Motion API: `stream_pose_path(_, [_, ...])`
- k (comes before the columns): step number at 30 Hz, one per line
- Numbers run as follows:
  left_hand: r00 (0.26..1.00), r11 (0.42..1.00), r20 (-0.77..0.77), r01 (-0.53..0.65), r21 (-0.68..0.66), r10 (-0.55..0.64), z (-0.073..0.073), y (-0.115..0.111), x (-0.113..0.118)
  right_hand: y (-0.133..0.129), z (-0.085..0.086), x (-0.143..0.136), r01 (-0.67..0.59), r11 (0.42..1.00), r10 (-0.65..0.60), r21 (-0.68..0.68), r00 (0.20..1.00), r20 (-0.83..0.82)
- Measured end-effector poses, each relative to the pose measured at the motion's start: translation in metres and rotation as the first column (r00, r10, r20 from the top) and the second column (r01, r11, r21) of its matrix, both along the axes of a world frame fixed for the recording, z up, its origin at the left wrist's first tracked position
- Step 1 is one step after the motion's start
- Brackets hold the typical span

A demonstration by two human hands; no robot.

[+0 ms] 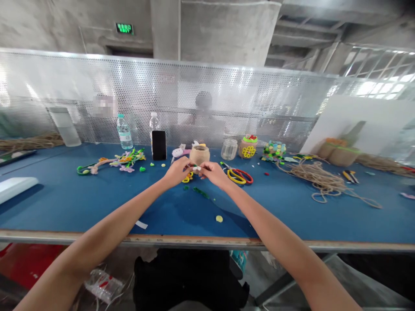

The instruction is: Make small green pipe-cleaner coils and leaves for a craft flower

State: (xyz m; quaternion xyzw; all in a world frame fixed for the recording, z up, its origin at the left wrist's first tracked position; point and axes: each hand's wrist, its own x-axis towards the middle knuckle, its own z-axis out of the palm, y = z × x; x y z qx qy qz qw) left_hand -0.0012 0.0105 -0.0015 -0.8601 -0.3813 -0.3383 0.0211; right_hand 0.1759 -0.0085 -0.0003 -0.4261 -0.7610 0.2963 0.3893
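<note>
- The left hand point(179, 172) and right hand point(211, 172) meet at the fingertips, thumbs and fingers nearly closed on a small white-and-green piece point(196, 168); so tiny a thing probably calls for a pinch from both sides.
- That piece is held above the blue tabletop point(106, 205), in front of a round jar wrapped in tan twine point(200, 153); its exact shape is too small to tell.
- A fuzzy dark-green strip point(201, 192) lies just nearer the person, probably left there to keep it handy.
- Scissors with red and yellow handles point(240, 176) lie beside the right hand, seemingly for easy reach.
- A black phone point(159, 145) stands upright before a clear plastic bottle point(154, 122), perhaps propped by it.
</note>
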Motion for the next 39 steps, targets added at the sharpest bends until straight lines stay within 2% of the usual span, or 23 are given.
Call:
stream_pose_path(8, [0.980, 0.999, 0.197, 0.012, -0.034, -0.005, -0.004, 0.000, 0.004, -0.004, 0.002, -0.003, -0.035, 0.995, 0.021, -0.096, 0.989, -0.148])
stream_pose_path(20, [0.967, 1.000, 0.256, 0.003, -0.024, 0.003, -0.003, -0.002, 0.004, -0.007, 0.006, -0.003, -0.007, 0.968, -0.058, -0.251, 0.966, -0.252])
stream_pose_path(29, [0.985, 0.999, 0.164, -0.041, -0.013, 0.042, -0.004, 0.000, 0.004, -0.005, 0.006, -0.003, -0.012, 0.963, -0.055, -0.268, 0.968, -0.243])
stream_pose_path(39, [0.995, 1.000, -0.093, -0.021, 0.006, 0.022, 0.005, -0.014, 0.005, 0.001, -0.001, -0.004, 0.020, 0.966, -0.071, -0.257, 0.979, -0.190])
